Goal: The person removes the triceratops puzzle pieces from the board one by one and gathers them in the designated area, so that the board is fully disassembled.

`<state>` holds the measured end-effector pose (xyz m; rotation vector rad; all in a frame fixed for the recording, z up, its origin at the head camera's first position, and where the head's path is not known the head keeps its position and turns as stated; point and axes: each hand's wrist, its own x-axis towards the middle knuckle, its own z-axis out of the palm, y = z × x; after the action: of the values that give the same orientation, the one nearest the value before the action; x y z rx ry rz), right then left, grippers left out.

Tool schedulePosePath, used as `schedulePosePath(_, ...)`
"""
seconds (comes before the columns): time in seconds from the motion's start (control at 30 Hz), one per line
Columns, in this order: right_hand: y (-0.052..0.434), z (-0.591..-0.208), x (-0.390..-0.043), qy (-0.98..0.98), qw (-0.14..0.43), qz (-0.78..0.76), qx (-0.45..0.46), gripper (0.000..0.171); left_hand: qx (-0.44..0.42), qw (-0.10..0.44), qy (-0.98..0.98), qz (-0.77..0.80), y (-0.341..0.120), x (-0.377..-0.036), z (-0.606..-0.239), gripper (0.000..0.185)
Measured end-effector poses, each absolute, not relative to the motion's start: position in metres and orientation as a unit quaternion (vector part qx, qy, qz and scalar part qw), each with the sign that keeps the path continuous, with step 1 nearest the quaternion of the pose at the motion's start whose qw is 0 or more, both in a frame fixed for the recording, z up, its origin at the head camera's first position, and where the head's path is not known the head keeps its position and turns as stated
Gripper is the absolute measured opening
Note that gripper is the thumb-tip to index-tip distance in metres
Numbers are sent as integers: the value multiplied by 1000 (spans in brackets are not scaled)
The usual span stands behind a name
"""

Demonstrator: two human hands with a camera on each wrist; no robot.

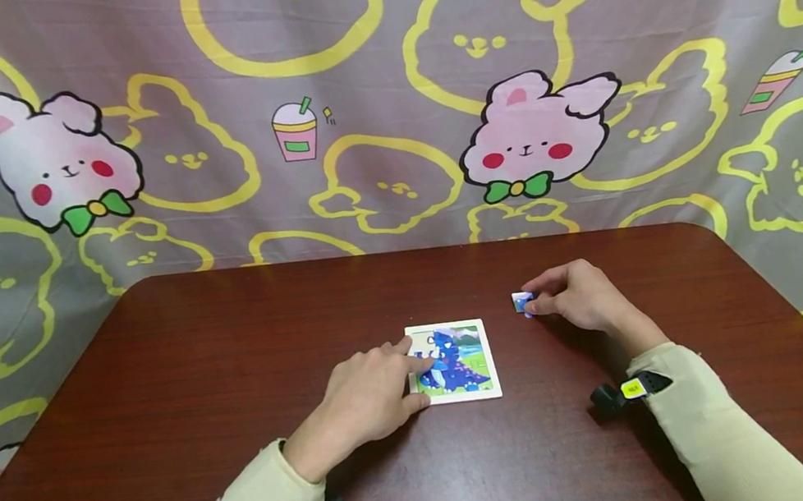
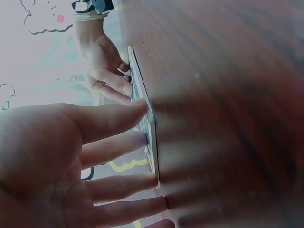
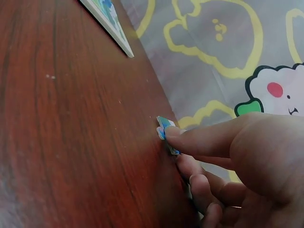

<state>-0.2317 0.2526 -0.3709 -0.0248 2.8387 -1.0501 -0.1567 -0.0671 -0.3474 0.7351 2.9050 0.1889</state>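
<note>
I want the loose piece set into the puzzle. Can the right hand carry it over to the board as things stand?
Probably yes. The right hand already pinches the puzzle piece, and bare table lies between it and the puzzle board; the left hand only covers the board's left edge.

Right hand [image 3: 237, 161] fingertip presses small puzzle piece [image 3: 166, 133] on brown table [image 3: 71, 142]; puzzle board [image 3: 108, 21] corner far left.

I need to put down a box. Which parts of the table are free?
Bare table lies left of the left hand, behind the puzzle board up to the cloth backdrop, and right of the right hand. Between the hands it is crowded: board and loose piece.
</note>
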Motion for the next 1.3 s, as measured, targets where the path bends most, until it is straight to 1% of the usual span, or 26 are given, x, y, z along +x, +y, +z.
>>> schedulePosePath(0.1, 251, -371, -231, 935, 56, -349, -8, 33, 243, 71, 965, 63, -67, -157, -348, 46)
schedulePosePath(0.47, 256, -370, -227, 939, 42, -342, 11, 29, 257, 69, 962, 66, -63, -158, -347, 47)
schedulePosePath(0.7, 258, -367, -227, 935, 56, -349, 14, 37, 257, 63, 962, 60, -63, -158, -346, 47)
schedulePosePath(0.77, 259, -366, -226, 936, 52, -348, 15, 38, 261, 62, 962, 59, -63, -158, -346, 47)
schedulePosePath(0.9, 256, -363, -225, 936, 24, -351, 8, 39, 265, 63, 960, 59, -62, -158, -345, 46)
schedulePosePath(1.0, 248, -359, -224, 933, 9, -359, -2, 41, 263, 66, 961, 59, -61, -159, -345, 46)
schedulePosePath(1.1, 233, -355, -224, 929, 14, -369, -15, 41, 258, 69, 962, 61, -63, -158, -345, 47)
schedulePosePath(1.3, 198, -354, -227, 918, 26, -391, -59, 36, 245, 78, 964, 69, -64, -158, -346, 47)
